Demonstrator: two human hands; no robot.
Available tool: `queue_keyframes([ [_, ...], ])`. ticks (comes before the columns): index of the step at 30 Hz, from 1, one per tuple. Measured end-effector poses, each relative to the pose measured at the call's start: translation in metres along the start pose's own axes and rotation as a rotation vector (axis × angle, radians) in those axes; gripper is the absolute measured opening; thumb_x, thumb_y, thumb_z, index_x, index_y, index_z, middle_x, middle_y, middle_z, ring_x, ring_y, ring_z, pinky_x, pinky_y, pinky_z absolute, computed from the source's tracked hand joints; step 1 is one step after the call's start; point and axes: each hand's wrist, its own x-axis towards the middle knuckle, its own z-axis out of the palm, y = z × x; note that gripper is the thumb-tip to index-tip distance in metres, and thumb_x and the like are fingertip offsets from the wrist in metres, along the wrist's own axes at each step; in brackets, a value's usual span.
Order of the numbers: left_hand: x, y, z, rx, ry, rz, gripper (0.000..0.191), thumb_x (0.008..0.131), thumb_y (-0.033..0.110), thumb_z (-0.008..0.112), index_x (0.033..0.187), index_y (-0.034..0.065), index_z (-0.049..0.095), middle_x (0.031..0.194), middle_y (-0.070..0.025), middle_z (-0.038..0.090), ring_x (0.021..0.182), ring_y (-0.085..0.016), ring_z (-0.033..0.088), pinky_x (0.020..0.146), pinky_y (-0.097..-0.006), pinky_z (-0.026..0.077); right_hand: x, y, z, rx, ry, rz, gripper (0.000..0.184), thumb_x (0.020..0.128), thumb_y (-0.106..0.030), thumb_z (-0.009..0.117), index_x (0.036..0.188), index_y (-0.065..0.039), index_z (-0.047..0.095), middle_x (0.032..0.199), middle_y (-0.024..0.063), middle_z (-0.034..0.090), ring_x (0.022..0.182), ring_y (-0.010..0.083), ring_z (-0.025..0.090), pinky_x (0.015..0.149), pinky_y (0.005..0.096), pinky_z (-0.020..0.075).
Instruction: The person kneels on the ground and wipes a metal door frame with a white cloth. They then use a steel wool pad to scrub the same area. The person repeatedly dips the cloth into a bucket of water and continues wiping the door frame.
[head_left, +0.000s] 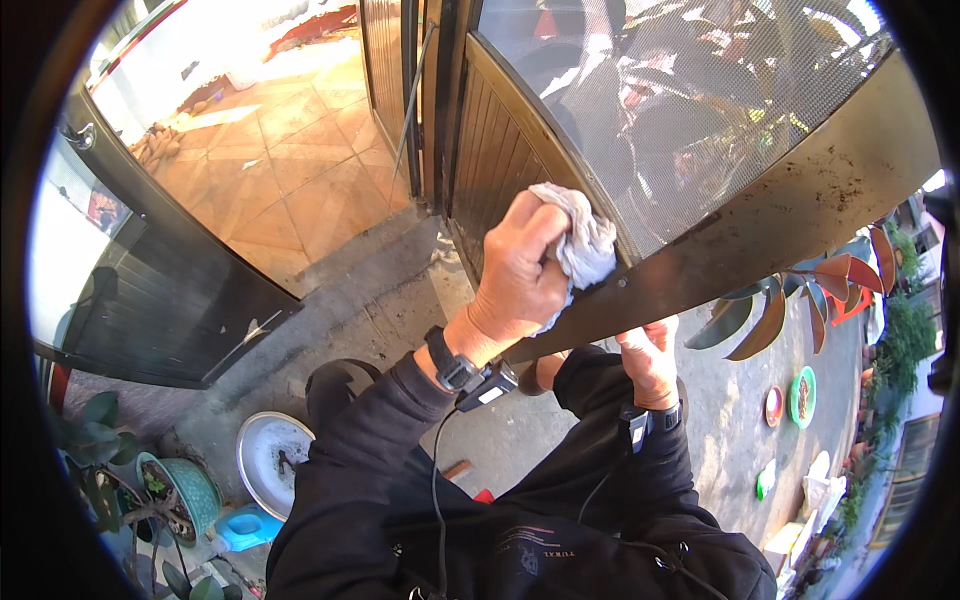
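Note:
My left hand is closed around a crumpled pale cloth. It presses the cloth to the brown metal frame of a screen door, at the corner where the mesh meets the ribbed lower panel. Lower and to the right, my right hand is at the outer edge of the same frame; its fingertips are partly hidden behind the door. Dark spots mark the frame farther along. Both wrists carry black strapped devices with cables.
A second dark door leaf stands at left, beside a doorway with a tiled floor. At lower left are a metal basin, a blue plastic bottle and a green plant pot. Rubber-plant leaves reach near the door's right side.

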Motion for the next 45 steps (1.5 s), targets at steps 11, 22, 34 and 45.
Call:
queue_keyframes([
  [11, -0.023, -0.045, 0.01, -0.188, 0.212, -0.589, 0.03, 0.088, -0.015, 0.055, 0.109, -0.0018, 0.072, 0.109, -0.0158, 0.075, 0.095, -0.028, 0.074, 0.086, -0.0328, 0.057, 0.0, 0.0, 0.009, -0.035, 0.054, -0.066, 0.027, 0.099, -0.013, 0.09, 0.12, 0.001, 0.081, 0.112, 0.0043, 0.081, 0.098, 0.0151, 0.073, 0.09, 0.0319, 0.0574],
  [22, -0.063, 0.019, 0.029, -0.08, 0.079, -0.215, 0.032, 0.086, -0.012, 0.068, 0.115, 0.0007, 0.073, 0.115, -0.0166, 0.069, 0.102, -0.035, 0.073, 0.09, -0.0363, 0.059, -0.006, 0.013, -0.007, -0.028, 0.071, -0.047, 0.031, 0.099, -0.006, 0.087, 0.127, 0.001, 0.077, 0.115, 0.0027, 0.079, 0.105, 0.0129, 0.071, 0.095, 0.0299, 0.0558],
  [34, -0.048, 0.072, 0.008, -0.094, 0.175, 0.031, 0.035, 0.08, -0.012, 0.072, 0.114, -0.0045, 0.072, 0.117, -0.017, 0.071, 0.103, -0.032, 0.074, 0.092, -0.0367, 0.059, -0.002, 0.009, -0.003, -0.034, -0.11, -0.023, 0.032, 0.101, -0.002, 0.081, 0.132, 0.0, 0.073, 0.116, 0.006, 0.08, 0.103, 0.0168, 0.075, 0.094, 0.0335, 0.0595],
  [45, 0.088, 0.129, 0.042, -0.052, 0.116, 0.475, 0.033, 0.075, -0.011, 0.073, 0.105, 0.0014, 0.07, 0.107, -0.0179, 0.067, 0.093, -0.038, 0.072, 0.081, -0.0388, 0.059, -0.006, 0.009, -0.004, -0.23, -0.029, 0.035, 0.047, 0.106, -0.014, 0.078, 0.15, 0.0, 0.066, 0.139, 0.0074, 0.076, 0.128, 0.0178, 0.067, 0.115, 0.0377, 0.0515],
])
